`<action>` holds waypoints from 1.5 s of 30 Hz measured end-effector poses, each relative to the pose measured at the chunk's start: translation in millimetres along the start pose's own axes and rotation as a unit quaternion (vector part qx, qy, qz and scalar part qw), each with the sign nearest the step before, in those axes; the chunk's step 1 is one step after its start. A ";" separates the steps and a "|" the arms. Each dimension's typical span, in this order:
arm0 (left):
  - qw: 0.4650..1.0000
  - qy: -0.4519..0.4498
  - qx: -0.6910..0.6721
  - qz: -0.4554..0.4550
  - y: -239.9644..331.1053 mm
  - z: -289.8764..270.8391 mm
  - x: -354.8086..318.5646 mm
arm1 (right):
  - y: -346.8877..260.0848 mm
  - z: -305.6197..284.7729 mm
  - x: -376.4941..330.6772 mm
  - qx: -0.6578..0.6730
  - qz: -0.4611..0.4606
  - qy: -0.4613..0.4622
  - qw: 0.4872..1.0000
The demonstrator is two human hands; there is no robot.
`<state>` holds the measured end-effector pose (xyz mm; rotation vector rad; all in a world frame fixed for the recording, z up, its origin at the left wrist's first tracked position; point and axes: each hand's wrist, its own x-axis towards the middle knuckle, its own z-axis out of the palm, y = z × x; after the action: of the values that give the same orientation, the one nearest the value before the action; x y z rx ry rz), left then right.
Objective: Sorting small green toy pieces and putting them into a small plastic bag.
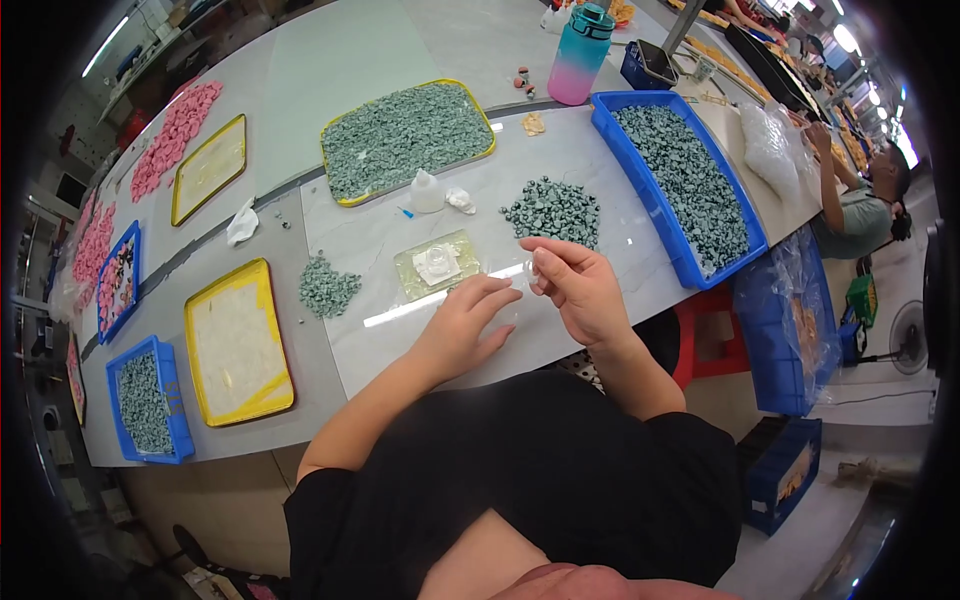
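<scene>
Over the near edge of the table my left hand (pixel 462 328) is open, its fingers loosely bent and apart with nothing between them. My right hand (pixel 578 290) faces it, thumb and fingers closed in a pinch; what they hold, if anything, is too small to make out. Just beyond the left hand lies a pale yellow-green pad (pixel 410 277) with a crumpled white tissue (pixel 437 264) on it. A loose heap of small dark green pieces (pixel 553 211) lies past my right hand. A white squeeze bottle (pixel 427 194) stands behind the pad, beside its small blue cap (pixel 406 212).
A yellow-rimmed tray (pixel 408 135) full of flat green pieces is at the back. To the right is a long blue bin (pixel 690 190) of green pieces; a teal-and-pink water bottle (pixel 581 55) stands behind. A yellow tray (pixel 238 345) lies left. Another person (pixel 865 205) sits far right.
</scene>
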<state>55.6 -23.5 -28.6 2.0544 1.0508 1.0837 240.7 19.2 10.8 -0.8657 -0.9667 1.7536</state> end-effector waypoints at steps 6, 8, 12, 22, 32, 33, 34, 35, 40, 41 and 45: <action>0.970 -0.057 0.214 0.097 0.1 1.0 2.6 | 3.2 2.3 -4.4 -0.067 -0.076 0.034 0.994; 0.972 -0.017 0.213 0.099 8.7 -4.3 2.5 | 3.0 5.1 -7.7 -0.089 -0.088 0.033 0.992; 0.979 0.116 0.147 0.080 14.1 -13.2 -4.7 | 4.7 13.8 -14.9 -0.132 -0.111 0.006 0.985; 0.990 0.103 0.092 0.003 16.4 -69.2 -67.8 | 14.9 48.0 -16.9 -0.329 -0.090 -0.100 0.935; 0.797 -0.143 0.199 -0.551 23.3 -153.1 -293.1 | 37.7 23.3 5.7 -0.587 -0.124 -0.125 0.790; 0.748 -0.172 0.253 -0.589 20.2 -149.3 -303.1 | 44.2 23.2 6.8 -0.602 -0.129 -0.119 0.779; 0.748 -0.171 0.253 -0.590 21.1 -148.8 -299.5 | 50.3 23.4 9.4 -0.602 -0.129 -0.119 0.779; 0.768 -0.160 0.198 -0.587 23.1 -147.8 -293.4 | 56.0 23.1 12.2 -0.592 -0.140 -0.136 0.782; 0.881 -0.093 0.112 -0.450 39.6 -147.3 -208.0 | 64.0 22.4 19.5 -0.562 -0.042 -0.157 0.811; 0.905 -0.069 0.094 -0.410 37.1 -147.1 -183.0 | 63.1 22.3 18.5 -0.539 -0.104 -0.142 0.824; 0.925 0.090 -0.197 -0.313 -0.5 -97.3 -85.4 | 56.4 26.7 11.0 -0.481 -0.258 -0.110 0.831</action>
<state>-58.6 -82.8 -14.3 1.1911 1.3271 1.0382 192.5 8.2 -28.8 -0.8646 -2.0955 0.8357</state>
